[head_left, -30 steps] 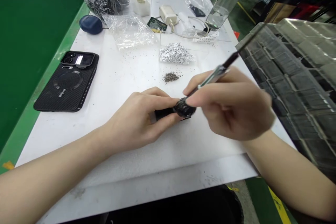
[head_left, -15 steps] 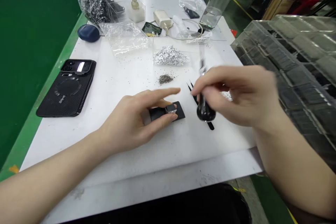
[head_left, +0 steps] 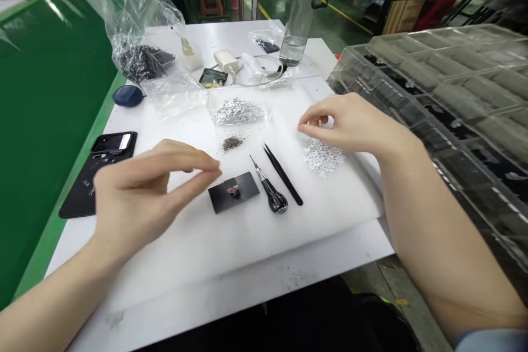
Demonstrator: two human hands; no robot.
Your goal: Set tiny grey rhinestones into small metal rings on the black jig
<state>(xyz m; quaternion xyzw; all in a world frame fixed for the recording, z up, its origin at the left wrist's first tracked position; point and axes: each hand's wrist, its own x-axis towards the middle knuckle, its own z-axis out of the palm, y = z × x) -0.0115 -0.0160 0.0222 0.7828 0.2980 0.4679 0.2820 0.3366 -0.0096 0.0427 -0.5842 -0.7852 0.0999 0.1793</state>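
My left hand [head_left: 144, 192] hovers left of a flat black plate [head_left: 247, 186], thumb and forefinger tips pressed together; whatever they may pinch is hidden. On the plate shows a small pinkish-dark patch [head_left: 234, 192], either a piece or a reflection. A screwdriver [head_left: 272, 192] with a rounded black handle lies right of the plate, touched by neither hand. Beside it rest black tweezers [head_left: 284, 176]. Over a loose pile of small white parts [head_left: 324, 158] is my right hand [head_left: 342, 121], its fingers curled and thumb meeting forefinger; I cannot make out anything in them.
Tiny screws [head_left: 232, 143] lie heaped before a clear tray [head_left: 266, 115] of white parts. A phone [head_left: 78, 192] is at left, a blue rounded object [head_left: 127, 95] behind it. A water bottle [head_left: 295, 38] stands at the back; clear compartment boxes [head_left: 371, 82] line the right.
The screwdriver has left my right hand and lies on the table. My right hand has moved to the white pile. My left hand has lifted leftward off the plate. The view has shifted.
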